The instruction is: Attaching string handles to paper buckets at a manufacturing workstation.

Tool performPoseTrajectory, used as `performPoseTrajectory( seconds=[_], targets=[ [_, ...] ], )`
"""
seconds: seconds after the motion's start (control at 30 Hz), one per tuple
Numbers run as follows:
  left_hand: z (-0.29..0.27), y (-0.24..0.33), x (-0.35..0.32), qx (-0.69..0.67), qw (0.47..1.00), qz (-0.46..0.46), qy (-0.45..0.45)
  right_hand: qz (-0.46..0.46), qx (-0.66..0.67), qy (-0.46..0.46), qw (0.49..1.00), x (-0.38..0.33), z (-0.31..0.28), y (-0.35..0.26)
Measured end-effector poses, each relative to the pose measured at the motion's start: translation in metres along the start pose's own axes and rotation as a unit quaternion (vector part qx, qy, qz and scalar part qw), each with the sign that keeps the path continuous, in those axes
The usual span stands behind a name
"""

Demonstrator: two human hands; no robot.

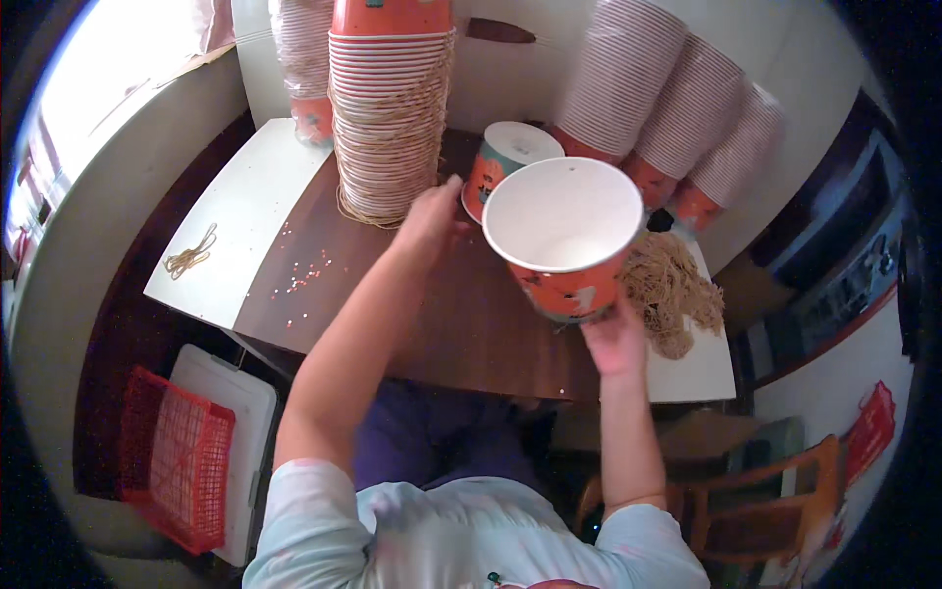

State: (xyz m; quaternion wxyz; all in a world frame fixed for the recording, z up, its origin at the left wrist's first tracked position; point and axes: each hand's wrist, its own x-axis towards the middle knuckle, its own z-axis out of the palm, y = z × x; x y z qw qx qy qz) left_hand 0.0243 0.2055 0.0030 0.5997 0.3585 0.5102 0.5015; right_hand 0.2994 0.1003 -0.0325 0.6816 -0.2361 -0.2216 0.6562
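Note:
My right hand [616,339] grips an orange paper bucket [577,285] low on its outer wall. The bucket's white inside tilts toward me, and nothing shows in it. Some of that hand's fingers are hidden behind the bucket. At the lower right side of a tall stack of nested paper buckets [388,128] is my left hand [432,218], its fingers partly spread and holding nothing that I can see. Tan string loops hang around this stack. Just right of my left hand, one orange and teal paper bucket [488,177] stands upside down, partly covered by the held one.
Several more bucket stacks [628,79] lean against the wall at the back right. A pile of tan strings [672,290] lies on the table's right. Small crumbs [309,275] and a string bundle [191,253] are at the left. Below stands a red basket [182,456].

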Motion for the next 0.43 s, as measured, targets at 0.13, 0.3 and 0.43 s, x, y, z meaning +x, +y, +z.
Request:
performPoseTrajectory(
  seconds=[0.13, 0.3, 0.43],
  targets=[
    [-0.013, 0.028, -0.09, 0.032, 0.989, 0.091, -0.11, 0.092, 0.043, 0.05, 0.994, -0.022, 0.022, 0.045],
    [-0.054, 0.031, -0.112, 0.142, 0.975, 0.165, -0.036, 0.215, -0.015, -0.082, 0.973, -0.043, 0.021, 0.042],
    [-0.074, 0.03, -0.118, 0.188, 0.97, 0.154, 0.023, 0.199, -0.379, -0.064, 0.901, -0.05, 0.026, 0.016]
  ],
)
